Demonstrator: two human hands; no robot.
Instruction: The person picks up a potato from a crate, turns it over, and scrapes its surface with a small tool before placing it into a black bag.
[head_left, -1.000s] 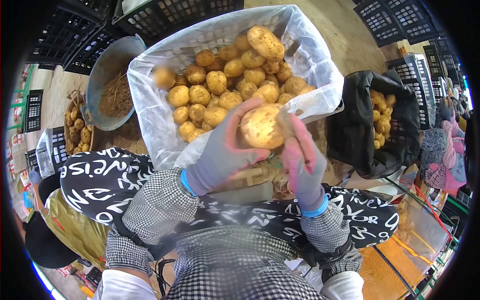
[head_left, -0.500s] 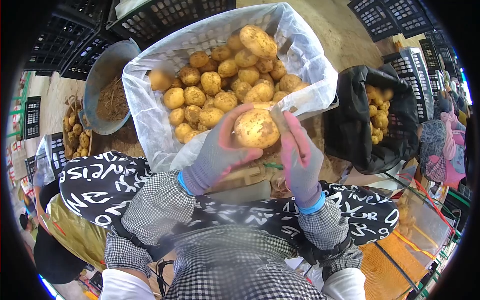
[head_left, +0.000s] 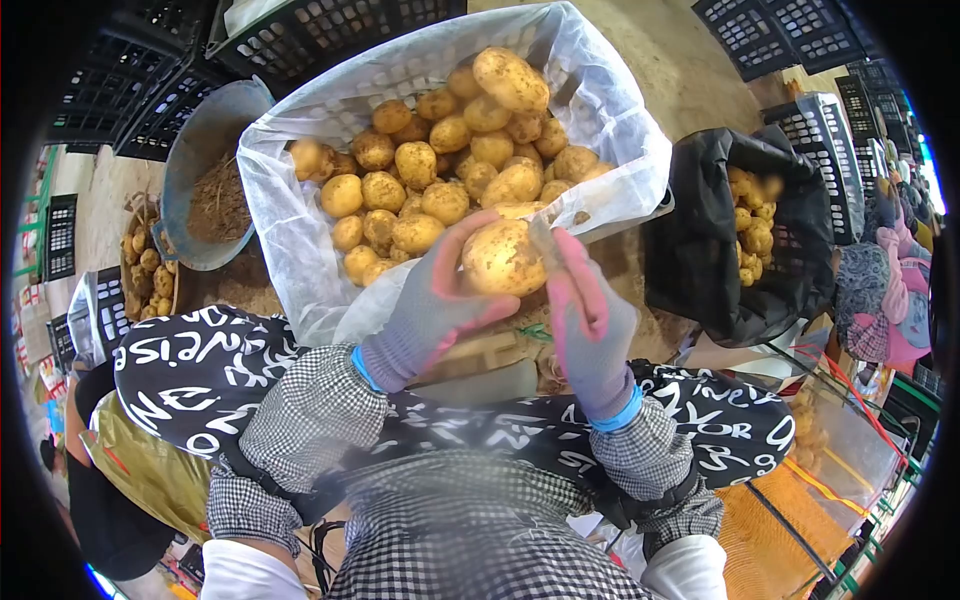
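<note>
My left hand (head_left: 430, 305), in a grey and pink glove, is closed around the side of a pale yellow potato (head_left: 503, 258) with brown dirt patches. At the potato's right side, my right hand (head_left: 598, 330), gloved alike, pinches a small flat grey piece (head_left: 542, 242) whose kind I cannot make out. It appears to touch the potato's skin. Just beyond both hands stands a crate with a white liner (head_left: 620, 110), holding many soil-marked potatoes (head_left: 445, 203). The near edge of the liner is partly hidden by my left hand.
To the left are a blue-grey tub (head_left: 180, 225) with soil in it and a container of small potatoes (head_left: 150, 270). A black-lined crate (head_left: 690, 265) with potatoes stands right. Black crates (head_left: 330, 45) are at the back. People (head_left: 885, 290) are at the far right.
The potato and both hands have shifted slightly left in view. The grey piece has moved up the potato's right side, and the right fingers have tilted closer to it.
</note>
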